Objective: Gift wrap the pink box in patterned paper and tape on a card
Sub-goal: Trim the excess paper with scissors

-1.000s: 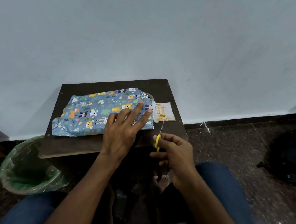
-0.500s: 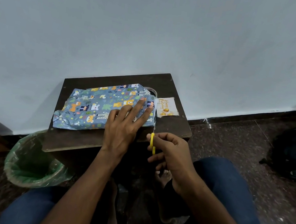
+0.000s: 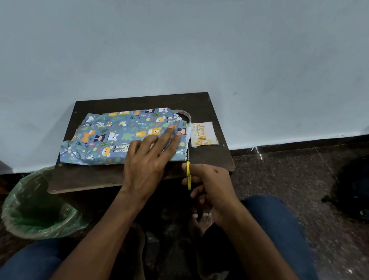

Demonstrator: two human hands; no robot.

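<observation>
Blue animal-patterned paper (image 3: pixel 113 135) covers the box on a small dark table (image 3: pixel 208 110); no pink shows. My left hand (image 3: pixel 150 156) lies flat on the paper's right part, fingers straight and pressing it down. My right hand (image 3: pixel 210 185) grips yellow-handled scissors (image 3: pixel 188 173), whose thin blades point up along the paper's right edge. A white card with gold balloons (image 3: pixel 204 135) lies just right of the paper. A tape roll (image 3: pixel 183 114) peeks out behind the paper's far right corner.
A bin with a green liner (image 3: pixel 38 210) stands on the floor at the table's left front. A pale wall rises right behind the table. A dark bag (image 3: pixel 367 187) lies on the floor at the right. My knees and bare feet are below the table.
The scissors have moved left and up to the paper's right edge. My left hand stays pressed on the paper.
</observation>
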